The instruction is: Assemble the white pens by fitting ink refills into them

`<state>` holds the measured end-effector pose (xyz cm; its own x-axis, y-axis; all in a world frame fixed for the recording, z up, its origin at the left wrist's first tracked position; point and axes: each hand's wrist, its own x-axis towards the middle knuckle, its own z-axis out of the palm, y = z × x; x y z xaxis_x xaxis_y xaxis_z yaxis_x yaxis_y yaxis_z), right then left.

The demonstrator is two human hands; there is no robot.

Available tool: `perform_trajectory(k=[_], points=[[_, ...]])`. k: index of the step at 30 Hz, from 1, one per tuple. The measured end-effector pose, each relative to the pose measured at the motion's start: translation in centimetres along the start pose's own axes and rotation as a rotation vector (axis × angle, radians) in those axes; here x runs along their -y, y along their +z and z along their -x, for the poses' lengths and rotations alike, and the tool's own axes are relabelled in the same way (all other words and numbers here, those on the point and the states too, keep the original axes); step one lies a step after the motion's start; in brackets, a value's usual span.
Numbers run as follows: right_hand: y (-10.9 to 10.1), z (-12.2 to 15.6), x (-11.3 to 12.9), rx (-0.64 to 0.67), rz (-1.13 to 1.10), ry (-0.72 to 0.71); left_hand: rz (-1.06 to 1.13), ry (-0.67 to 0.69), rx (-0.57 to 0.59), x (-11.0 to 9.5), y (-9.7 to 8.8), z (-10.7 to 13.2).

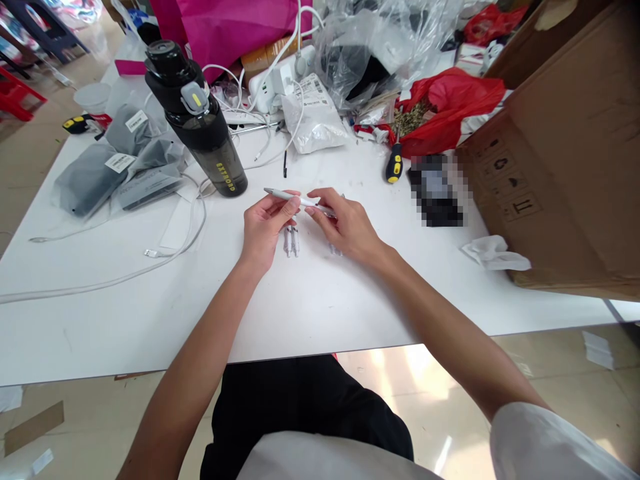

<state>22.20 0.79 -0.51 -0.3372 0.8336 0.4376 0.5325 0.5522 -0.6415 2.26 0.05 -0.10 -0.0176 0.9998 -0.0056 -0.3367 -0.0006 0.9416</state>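
Both my hands hold one slim white pen (286, 195) just above the white table (125, 313). My left hand (263, 228) pinches its middle with thumb and fingertips. My right hand (345, 225) grips its right end, fingers curled round it. Under my hands lie small white pen parts (291, 241) on the table, and more show beneath my right palm.
A dark water bottle (200, 120) stands left of my hands. Grey packets (120, 167) and white cables (165, 250) lie further left. A yellow-handled screwdriver (395, 165), red bag (445, 107) and clear plastic bags sit behind. A large cardboard box (565, 160) fills the right side, with crumpled white paper (493, 253) beside it.
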Motion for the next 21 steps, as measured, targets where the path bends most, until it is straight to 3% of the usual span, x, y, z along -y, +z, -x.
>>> perform_trajectory(k=[7,16,21], points=[[-0.2,-0.3,0.3,-0.018,-0.114,0.059,-0.021,-0.015,-0.010,-0.1,-0.1,0.0],[0.0,-0.8,0.4,-0.070,-0.455,0.237,0.051,-0.041,-0.014,-0.3,-0.1,0.0],[0.1,-1.1,0.5,-0.062,-0.782,0.389,0.069,-0.055,0.003,-0.1,-0.1,-0.2]])
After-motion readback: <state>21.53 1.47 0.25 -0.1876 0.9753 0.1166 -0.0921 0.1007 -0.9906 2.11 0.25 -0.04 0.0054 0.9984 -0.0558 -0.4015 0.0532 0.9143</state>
